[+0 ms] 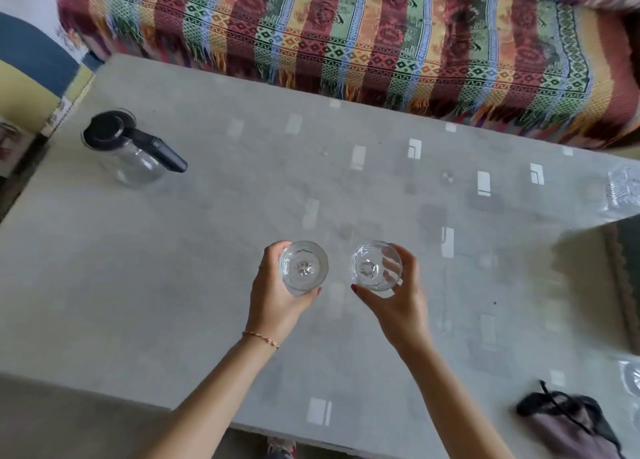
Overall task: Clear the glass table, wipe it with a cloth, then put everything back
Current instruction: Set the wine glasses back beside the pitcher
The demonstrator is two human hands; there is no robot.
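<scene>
Two forearms reach in from the near edge of the tabletop (pixel 173 285). Left hand (pixel 277 296) — grip curled round a clear glass (pixel 303 268), thumb along its near side. Right hand (pixel 398 299) — grip likewise curled round a second glass (pixel 375 265). Both glasses upright, side by side but apart, over the middle of the tabletop toward the near edge; cannot tell whether their bases touch the surface or hang just above it.

Far left corner: glass jug (pixel 133 147) with black lid and handle, standing alone. Near right corner: a dark drawstring pouch (pixel 571 420). Right edge: blurred glassware (pixel 623 188), not clear enough to name. A striped woven throw (pixel 346 36) lies beyond the far edge.

Step, as judged: either clearing or putting back — the frame does not settle which. If clearing, the next move calls for lifting both glasses level and carrying them away; jug and pouch remain.
</scene>
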